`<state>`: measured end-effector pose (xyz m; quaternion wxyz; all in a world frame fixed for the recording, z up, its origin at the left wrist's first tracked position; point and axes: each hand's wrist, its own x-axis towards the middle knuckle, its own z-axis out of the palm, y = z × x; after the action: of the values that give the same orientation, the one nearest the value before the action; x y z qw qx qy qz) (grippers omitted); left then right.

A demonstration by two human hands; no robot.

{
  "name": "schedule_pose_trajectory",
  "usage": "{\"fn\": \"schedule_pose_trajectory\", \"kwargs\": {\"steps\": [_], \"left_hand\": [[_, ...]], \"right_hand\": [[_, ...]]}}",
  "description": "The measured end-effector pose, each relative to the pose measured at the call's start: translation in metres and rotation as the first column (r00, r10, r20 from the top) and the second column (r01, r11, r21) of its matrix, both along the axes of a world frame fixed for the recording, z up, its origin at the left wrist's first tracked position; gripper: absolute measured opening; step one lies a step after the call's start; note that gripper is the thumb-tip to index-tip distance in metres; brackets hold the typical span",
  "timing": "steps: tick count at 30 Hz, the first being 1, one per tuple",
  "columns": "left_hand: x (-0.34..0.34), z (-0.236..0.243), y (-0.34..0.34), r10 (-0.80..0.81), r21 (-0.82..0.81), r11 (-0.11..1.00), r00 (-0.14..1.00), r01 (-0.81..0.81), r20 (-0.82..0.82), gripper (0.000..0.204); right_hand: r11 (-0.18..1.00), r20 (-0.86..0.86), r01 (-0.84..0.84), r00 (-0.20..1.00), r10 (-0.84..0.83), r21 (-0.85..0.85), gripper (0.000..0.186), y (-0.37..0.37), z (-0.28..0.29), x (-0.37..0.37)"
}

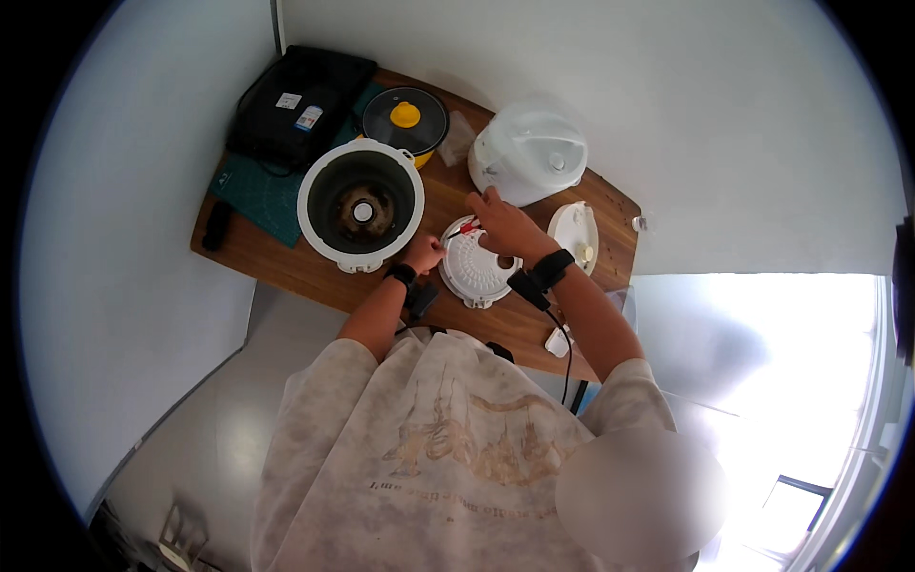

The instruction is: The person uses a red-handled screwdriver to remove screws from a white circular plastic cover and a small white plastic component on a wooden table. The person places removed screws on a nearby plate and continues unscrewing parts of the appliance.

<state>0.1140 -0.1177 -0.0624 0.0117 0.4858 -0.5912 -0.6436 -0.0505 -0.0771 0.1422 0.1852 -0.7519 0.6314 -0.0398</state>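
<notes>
Right grip [507, 232] clenched round red tool [467, 227], just over white lid [481, 270]. Left grip [423, 254] right at lid's left edge, honestly can't tell if it's holding on. Lid lies on wood counter [515, 336], between open pot [304, 205] and small white cover [564, 227].

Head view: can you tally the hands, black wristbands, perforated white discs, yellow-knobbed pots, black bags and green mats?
Hands: 2, left hand and right hand
Black wristbands: 2
Perforated white disc: 1
Yellow-knobbed pot: 1
Black bag: 1
Green mat: 1
Total: 8
</notes>
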Motion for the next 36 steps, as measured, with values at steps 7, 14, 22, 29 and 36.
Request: {"fn": "schedule_pose_trajectory", "kwargs": {"steps": [7, 14, 22, 29, 36], "left_hand": [[0.002, -0.011, 0.001, 0.036, -0.027, 0.999, 0.998, -0.037, -0.045, 0.023], [0.001, -0.01, -0.001, -0.013, -0.003, 1.0, 1.0, 0.013, -0.007, 0.023], [0.0, -0.011, 0.0, 0.014, -0.017, 1.0, 1.0, -0.015, -0.017, 0.023], [-0.001, -0.014, 0.002, 0.01, 0.004, 1.0, 1.0, -0.01, -0.02, 0.023], [0.003, 0.002, 0.002, 0.0, 0.036, 0.999, 1.0, -0.001, 0.009, 0.021]], "right_hand": [[0.988, -0.07, 0.122, 0.991, -0.115, 0.091, 0.039, -0.003, 0.023, 0.015], [0.954, -0.058, 0.194, 0.981, -0.186, 0.227, 0.043, -0.008, 0.023, 0.015], [0.993, -0.016, 0.091, 0.996, -0.09, 0.074, 0.045, -0.002, 0.018, 0.01], [0.99, 0.112, -0.044, 0.992, 0.06, -0.134, 0.044, 0.007, 0.013, 0.006], [0.952, -0.089, 0.261, 0.964, -0.25, 0.157, 0.044, -0.002, 0.028, 0.023]]}}
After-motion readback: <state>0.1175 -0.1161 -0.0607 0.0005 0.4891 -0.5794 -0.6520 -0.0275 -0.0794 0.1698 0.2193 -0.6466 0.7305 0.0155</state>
